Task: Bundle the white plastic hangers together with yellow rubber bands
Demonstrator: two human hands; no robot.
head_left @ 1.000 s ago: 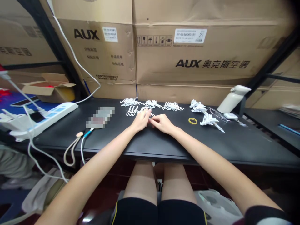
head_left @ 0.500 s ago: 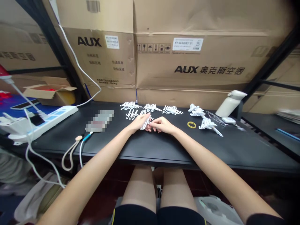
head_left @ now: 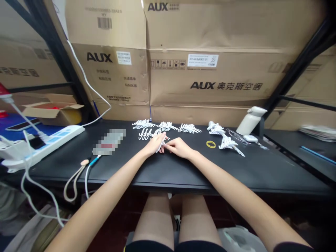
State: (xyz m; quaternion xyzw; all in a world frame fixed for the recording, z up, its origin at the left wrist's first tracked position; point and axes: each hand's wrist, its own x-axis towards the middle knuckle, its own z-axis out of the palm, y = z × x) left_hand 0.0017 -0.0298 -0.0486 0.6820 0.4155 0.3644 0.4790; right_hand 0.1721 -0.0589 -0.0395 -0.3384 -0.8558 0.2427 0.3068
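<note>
My left hand (head_left: 155, 144) is closed around some white hooks (head_left: 160, 146) near the middle of the black table. Touching it from the right, my right hand (head_left: 178, 147) has its fingers pinched at the lower end of those hooks; whether it grips one is hidden. Just behind my left hand lie loose white hooks (head_left: 145, 133). Further back are bunches of white hooks at the left (head_left: 142, 124), the middle (head_left: 166, 126) and the right (head_left: 189, 128). Two more bunches (head_left: 216, 128) (head_left: 230, 145) lie farther right, beside yellow rubber bands (head_left: 210, 144).
A white bottle (head_left: 250, 120), glasses (head_left: 237, 135) and a small white case (head_left: 250, 139) stand or lie at the right. A blurred-out phone-like object (head_left: 109, 142) with a cable and a white power strip (head_left: 52, 140) are at the left. Cardboard (head_left: 210, 94) rises behind the table (head_left: 168, 175).
The view has tilted up a little, showing more cardboard. My fingers have shifted slightly on the hooks, and both hands remain together.
</note>
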